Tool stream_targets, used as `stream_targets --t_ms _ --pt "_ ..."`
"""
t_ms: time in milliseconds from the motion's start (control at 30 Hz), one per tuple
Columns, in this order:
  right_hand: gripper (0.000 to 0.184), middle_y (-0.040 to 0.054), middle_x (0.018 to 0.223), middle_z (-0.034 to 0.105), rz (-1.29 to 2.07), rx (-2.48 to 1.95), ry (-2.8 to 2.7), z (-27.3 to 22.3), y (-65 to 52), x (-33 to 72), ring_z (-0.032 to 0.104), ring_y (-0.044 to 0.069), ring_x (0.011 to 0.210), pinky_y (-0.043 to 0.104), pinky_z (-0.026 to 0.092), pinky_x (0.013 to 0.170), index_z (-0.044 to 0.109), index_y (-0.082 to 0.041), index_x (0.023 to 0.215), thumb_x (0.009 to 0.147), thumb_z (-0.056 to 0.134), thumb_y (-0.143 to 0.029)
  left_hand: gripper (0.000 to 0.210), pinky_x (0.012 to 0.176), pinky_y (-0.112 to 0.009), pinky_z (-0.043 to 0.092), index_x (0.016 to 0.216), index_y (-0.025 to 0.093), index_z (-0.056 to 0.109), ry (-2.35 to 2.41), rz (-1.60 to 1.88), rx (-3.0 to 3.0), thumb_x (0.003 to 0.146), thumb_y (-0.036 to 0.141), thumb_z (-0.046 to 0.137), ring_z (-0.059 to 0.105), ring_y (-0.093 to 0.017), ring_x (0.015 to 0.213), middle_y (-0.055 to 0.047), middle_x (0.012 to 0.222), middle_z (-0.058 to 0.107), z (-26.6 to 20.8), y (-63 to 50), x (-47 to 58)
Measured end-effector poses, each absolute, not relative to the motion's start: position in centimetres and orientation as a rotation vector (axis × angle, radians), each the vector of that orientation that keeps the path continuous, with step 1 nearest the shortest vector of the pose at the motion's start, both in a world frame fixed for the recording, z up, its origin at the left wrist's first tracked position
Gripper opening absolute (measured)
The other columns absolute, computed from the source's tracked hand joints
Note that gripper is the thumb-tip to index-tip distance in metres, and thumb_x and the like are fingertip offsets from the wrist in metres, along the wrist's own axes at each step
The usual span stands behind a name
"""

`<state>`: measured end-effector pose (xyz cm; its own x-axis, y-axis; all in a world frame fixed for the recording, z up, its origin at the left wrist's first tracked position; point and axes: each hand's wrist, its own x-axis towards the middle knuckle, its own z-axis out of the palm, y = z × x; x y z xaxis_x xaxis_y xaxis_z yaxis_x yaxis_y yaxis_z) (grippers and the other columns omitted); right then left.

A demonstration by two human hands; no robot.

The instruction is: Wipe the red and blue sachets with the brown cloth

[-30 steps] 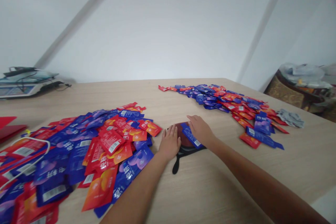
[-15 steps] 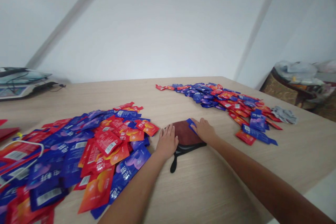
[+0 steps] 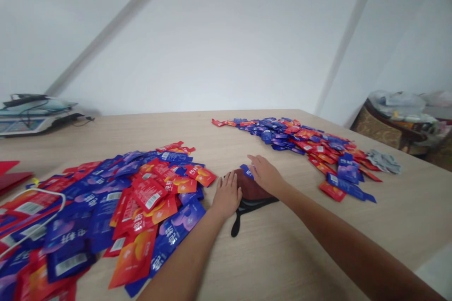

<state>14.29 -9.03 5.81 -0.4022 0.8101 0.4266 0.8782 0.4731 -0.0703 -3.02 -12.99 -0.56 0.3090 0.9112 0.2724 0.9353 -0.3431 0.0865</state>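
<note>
A dark brown pouch [image 3: 252, 188] with a black edge and a black loop strap [image 3: 236, 225] lies flat on the table. My left hand [image 3: 228, 194] rests on the pouch's left side, fingers stretched out and lying flat. Across the pouch's top, a blue sachet [image 3: 247, 170] shows partly from under my right hand [image 3: 266, 175]. The right index finger sticks out to the left, while the thumb and other fingers are at the sachet, mostly hidden.
A large heap of red and blue sachets [image 3: 144, 188] spreads at the left, with a white wire handle [image 3: 52, 191]. Another sachet pile [image 3: 300, 136] runs along the back right, beside grey gloves [image 3: 384, 161]. A scale [image 3: 31, 122] stands far left; a chair with bags [image 3: 399, 108] is far right.
My right hand has moved left across the top of the pouch, and the blue sachet has shifted left with it. My left hand stays on the pouch. The view has tilted slightly.
</note>
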Motion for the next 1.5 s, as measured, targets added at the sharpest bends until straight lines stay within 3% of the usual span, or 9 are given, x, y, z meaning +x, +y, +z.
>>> stream_targets --t_ms 233,433,600,733,967,1133,1267,1400,1500 --pt "0.045 0.0148 0.134 0.048 -0.188 -1.422 -2.518 0.9 -9.1 14.5 0.04 0.022 0.126 0.037 0.03 0.104 0.047 -0.009 0.13 0.093 0.03 -0.028 0.051 0.109 -0.046 0.024 0.138 0.011 0.033 -1.72 -0.434 -2.44 0.093 0.033 0.026 0.027 -0.023 0.135 -0.012 0.146 0.032 -1.5 -12.6 -3.0" --pt "0.049 0.0205 0.136 0.044 -0.225 -1.544 -2.605 1.2 -10.8 13.8 0.036 0.025 0.13 0.037 0.031 0.104 0.043 -0.001 0.132 0.088 0.034 -0.019 0.05 0.109 -0.046 0.024 0.137 0.01 0.035 -1.743 -0.396 -2.473 0.092 0.031 0.028 0.027 -0.024 0.135 -0.013 0.145 0.033 -0.5 -12.9 -2.9" --pt "0.059 0.0275 0.124 0.052 -0.256 -1.585 -2.752 3.4 -14.2 13.5 0.051 0.03 0.115 0.036 0.043 0.092 0.04 0.003 0.132 0.074 0.045 -0.006 0.05 0.109 -0.046 0.024 0.137 0.008 0.035 -1.764 -0.397 -2.48 0.092 0.03 0.027 0.026 -0.023 0.135 -0.013 0.146 0.032 -0.1 -13.1 -2.8" --pt "0.06 0.0218 0.109 0.063 -0.043 -1.56 -2.717 4.9 -15.3 14.7 0.063 0.027 0.095 0.035 0.047 0.083 0.042 -0.006 0.133 0.073 0.044 -0.002 0.05 0.109 -0.045 0.024 0.137 0.008 0.035 -1.762 -0.401 -2.484 0.092 0.03 0.028 0.026 -0.023 0.135 -0.013 0.146 0.032 -0.1 -13.1 -2.8" --pt "0.054 0.0105 0.121 0.059 0.632 -1.382 -1.923 4.3 -10.1 17.4 0.058 0.022 0.107 0.039 0.045 0.092 0.041 -0.017 0.133 0.08 0.048 -0.02 0.05 0.109 -0.045 0.024 0.136 0.009 0.035 -1.765 -0.4 -2.471 0.092 0.031 0.029 0.027 -0.024 0.135 -0.013 0.146 0.032 -0.3 -13.0 -2.8" --pt "0.049 0.0154 0.134 0.048 0.162 -1.478 -2.09 0.9 -9.2 16.1 0.04 0.025 0.127 0.043 0.03 0.106 0.045 -0.012 0.131 0.085 0.042 -0.029 0.05 0.108 -0.045 0.024 0.137 0.01 0.035 -1.747 -0.434 -2.461 0.092 0.031 0.028 0.028 -0.023 0.134 -0.013 0.145 0.033 -0.8 -12.9 -3.0" --pt "0.056 0.0216 0.136 0.043 -0.004 -1.484 -2.427 -0.1 -10.2 14.8 0.033 0.028 0.131 0.041 0.026 0.108 0.043 -0.001 0.131 0.088 0.04 -0.036 0.05 0.108 -0.046 0.025 0.137 0.011 0.035 -1.732 -0.443 -2.462 0.092 0.032 0.027 0.027 -0.024 0.134 -0.012 0.146 0.032 -0.8 -12.8 -2.9" --pt "0.048 0.0205 0.131 0.05 -0.044 -1.511 -2.604 2.4 -10.9 14.5 0.043 0.026 0.124 0.035 0.032 0.104 0.046 -0.001 0.128 0.085 0.042 -0.021 0.05 0.108 -0.046 0.024 0.136 0.009 0.035 -1.759 -0.408 -2.471 0.092 0.03 0.028 0.027 -0.024 0.135 -0.013 0.145 0.033 -0.3 -12.9 -2.8" --pt "0.041 0.0209 0.114 0.061 -0.065 -1.58 -2.745 4.9 -12.0 14.4 0.059 0.026 0.104 0.032 0.044 0.09 0.057 -0.004 0.116 0.077 0.048 -0.012 0.05 0.109 -0.045 0.024 0.137 0.009 0.035 -1.775 -0.384 -2.481 0.092 0.03 0.029 0.026 -0.024 0.135 -0.013 0.146 0.032 0.0 -13.0 -2.8"
